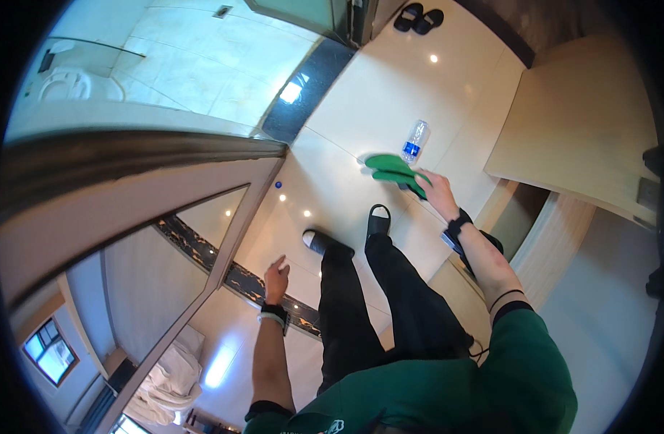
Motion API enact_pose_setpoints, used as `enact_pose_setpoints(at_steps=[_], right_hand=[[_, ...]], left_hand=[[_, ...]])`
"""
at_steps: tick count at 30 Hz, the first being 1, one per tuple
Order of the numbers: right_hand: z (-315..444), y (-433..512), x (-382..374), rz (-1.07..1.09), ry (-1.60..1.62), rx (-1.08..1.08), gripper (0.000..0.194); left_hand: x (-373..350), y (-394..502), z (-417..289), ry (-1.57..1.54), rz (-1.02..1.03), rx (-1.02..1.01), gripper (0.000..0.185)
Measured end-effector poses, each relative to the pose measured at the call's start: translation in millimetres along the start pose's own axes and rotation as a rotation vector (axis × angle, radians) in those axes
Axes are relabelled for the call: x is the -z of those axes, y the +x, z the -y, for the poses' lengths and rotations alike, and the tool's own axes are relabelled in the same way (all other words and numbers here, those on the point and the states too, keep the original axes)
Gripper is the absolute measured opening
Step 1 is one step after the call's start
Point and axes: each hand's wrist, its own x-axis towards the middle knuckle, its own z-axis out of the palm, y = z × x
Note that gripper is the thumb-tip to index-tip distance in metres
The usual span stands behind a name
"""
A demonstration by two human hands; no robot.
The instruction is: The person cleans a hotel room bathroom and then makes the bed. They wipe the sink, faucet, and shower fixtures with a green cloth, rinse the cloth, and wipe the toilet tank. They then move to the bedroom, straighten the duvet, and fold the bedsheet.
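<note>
My right hand [439, 192] grips a pair of green slippers [393, 169], one sole above the other, over the tiled floor. Just beyond them a clear plastic bottle [416, 142] with a blue label lies on its side, its near end close to the green soles. My left hand [276, 279] hangs free at the left of my legs, its fingers partly bent and apart, touching nothing. A small blue bottle cap [278, 185] lies on the floor near the mirror frame. On my feet are dark open-toed slides [378, 219].
A dark stone threshold [310, 87] leads to a bathroom with a toilet [66, 85] at upper left. Black slippers [417, 19] stand at the top. A wooden cabinet [576, 119] is at the right, a large framed mirror [231, 238] at the left, and dark patterned stone edging [250, 286] crosses the floor.
</note>
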Motion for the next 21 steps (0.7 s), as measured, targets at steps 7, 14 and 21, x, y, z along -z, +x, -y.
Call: enact_pose_setpoints(at_steps=[7,14,21], right_hand=[[-120,121,-97,0.186,-0.423,0.124,0.061],[-308,187,-133,0.278,-1.380,0.085,0.056],[-343,218,-167,0.212,-1.253,0.355,0.053]], left_hand=[[-61,238,7,0.419,-0.014,-0.237,0.055],[-153,396,67,0.481,-0.166,0.127,0.073],[-177,446,99,0.513,-0.632,0.043,0.049]])
